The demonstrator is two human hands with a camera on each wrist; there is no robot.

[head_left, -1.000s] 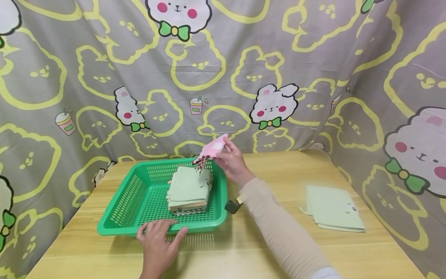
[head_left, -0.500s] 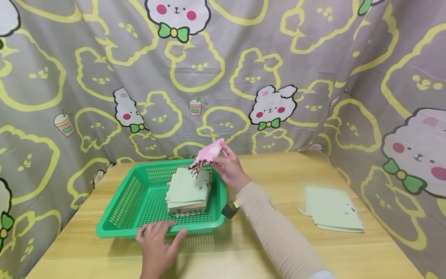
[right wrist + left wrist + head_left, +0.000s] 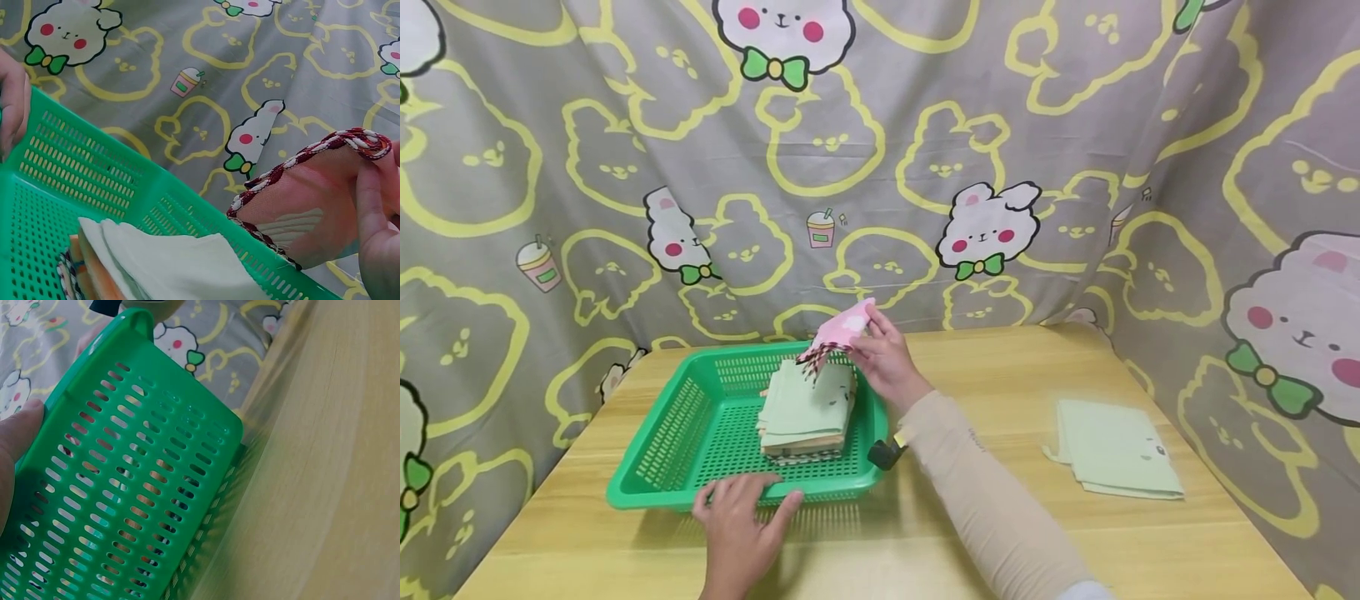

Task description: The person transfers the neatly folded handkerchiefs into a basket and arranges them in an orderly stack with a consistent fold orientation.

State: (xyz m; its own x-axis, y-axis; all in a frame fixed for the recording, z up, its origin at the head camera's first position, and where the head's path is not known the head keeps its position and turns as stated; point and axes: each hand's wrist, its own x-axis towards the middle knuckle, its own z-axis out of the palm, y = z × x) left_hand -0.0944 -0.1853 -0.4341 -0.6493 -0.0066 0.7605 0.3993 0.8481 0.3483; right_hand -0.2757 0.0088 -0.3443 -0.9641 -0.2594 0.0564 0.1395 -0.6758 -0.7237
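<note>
My right hand (image 3: 889, 360) pinches a small pink folded cloth (image 3: 837, 328) between thumb and fingers, above the back right of a green plastic basket (image 3: 842, 487). The cloth has a white patch. In the right wrist view a dark red and white braided cord (image 3: 294, 164) runs along its edge. My left hand (image 3: 741, 525) grips the basket's front rim, fingers over it and thumb outside. Inside the basket, on the right, lies a stack of folded cloths; a pale green cloth (image 3: 801, 396) tops it, with orange and checked layers below.
Another pale green folded cloth (image 3: 1120, 450) with a small printed face lies at the right of the wooden table (image 3: 985, 358). A grey curtain (image 3: 880, 158) with bunny prints hangs behind and along the sides. A black wrist camera (image 3: 886, 454) overlaps the basket's right rim.
My right hand has drifted left and slightly down with the pink cloth, further over the basket and stack. The left hand, basket and green cloth on the table keep their places.
</note>
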